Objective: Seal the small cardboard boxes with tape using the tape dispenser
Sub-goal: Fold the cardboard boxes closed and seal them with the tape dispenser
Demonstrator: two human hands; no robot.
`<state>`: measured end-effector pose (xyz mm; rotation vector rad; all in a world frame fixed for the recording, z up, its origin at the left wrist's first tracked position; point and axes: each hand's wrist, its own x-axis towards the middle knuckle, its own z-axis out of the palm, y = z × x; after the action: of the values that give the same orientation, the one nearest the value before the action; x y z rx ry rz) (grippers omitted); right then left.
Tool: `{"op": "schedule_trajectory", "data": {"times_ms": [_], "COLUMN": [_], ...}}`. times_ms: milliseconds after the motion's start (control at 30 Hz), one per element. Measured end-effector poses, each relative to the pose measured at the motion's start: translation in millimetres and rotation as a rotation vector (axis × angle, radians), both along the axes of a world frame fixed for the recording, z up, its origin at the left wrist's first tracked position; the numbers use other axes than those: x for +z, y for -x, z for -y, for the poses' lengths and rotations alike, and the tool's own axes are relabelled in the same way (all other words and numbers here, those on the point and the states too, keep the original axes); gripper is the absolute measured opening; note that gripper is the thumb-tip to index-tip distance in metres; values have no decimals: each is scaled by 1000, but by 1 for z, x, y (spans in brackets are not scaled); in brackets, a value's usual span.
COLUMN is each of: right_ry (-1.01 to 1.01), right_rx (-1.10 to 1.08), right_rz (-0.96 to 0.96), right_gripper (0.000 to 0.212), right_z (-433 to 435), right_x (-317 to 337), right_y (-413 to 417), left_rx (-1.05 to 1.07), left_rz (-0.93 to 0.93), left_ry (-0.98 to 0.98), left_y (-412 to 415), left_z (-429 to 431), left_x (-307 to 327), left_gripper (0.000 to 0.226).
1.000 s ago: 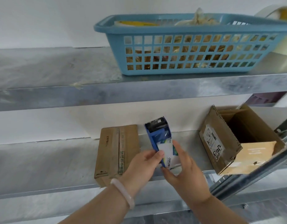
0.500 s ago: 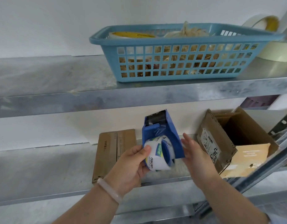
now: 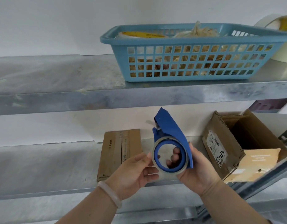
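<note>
Both hands are holding up the blue plastic tape dispenser [image 3: 169, 138] in front of the lower metal shelf [image 3: 42, 159]: the right hand [image 3: 198, 168] is gripping its back edge, fingers showing through the roll's core, while the left hand [image 3: 136, 170] is pinching the clear tape roll's rim. Behind, a flat sealed brown cardboard box [image 3: 119, 152] is lying to the left and an open tipped cardboard box [image 3: 246, 146] to the right. Above, a light blue slotted plastic basket [image 3: 188, 62] is sitting on the upper shelf.

A plain white wall [image 3: 59, 21] backs two galvanised metal shelves in soft, even light. The upper shelf [image 3: 59, 94] runs above the hands; the lower shelf [image 3: 42, 167] stretches behind them.
</note>
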<state>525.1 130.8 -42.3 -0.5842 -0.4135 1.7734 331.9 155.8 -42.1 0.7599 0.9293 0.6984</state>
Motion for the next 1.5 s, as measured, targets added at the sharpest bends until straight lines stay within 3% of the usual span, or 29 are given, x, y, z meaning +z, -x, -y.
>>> {"op": "schedule_trajectory", "data": {"times_ms": [100,200,300,467,700,800,1000,1167,1300,1500], "right_ry": [-67,-93,-185,-282,-368,-390,-449,-429,-389,-376], "right_rx": [56,130,267,427,502,473,456,534,592,623], "right_rz": [172,377,582,796,1015,1071,1167,1279,1307,1399], "right_gripper": [89,98,94,79,52,35,30,63,36,36], "right_z": [-3,-3,-7,-15,-19,-22,-28,-31,-30,-32], "right_x": [1,7,14,30,39,41,45,41,32,15], "right_y": [-7,-11,-14,-10,4,8,-1,-30,-29,-20], "left_rx": [84,215,117,64,74,152,367,534,563,535], "left_rz": [-90,-40,-106,-227,-487,-517,-565,-705,-744,-821], "left_ry": [-60,34,101,48,-90,-147,-177,-181,-153,-181], "left_y": [9,19,32,43,53,55,75,137,141,136], "left_z": [-6,-15,-20,-17,-19,-16,-12,-2,9,9], "left_x": [0,13,21,21,16,15,3,-24,-51,-75], "left_gripper": [38,54,66,26,23,22,20,19,20,19]}}
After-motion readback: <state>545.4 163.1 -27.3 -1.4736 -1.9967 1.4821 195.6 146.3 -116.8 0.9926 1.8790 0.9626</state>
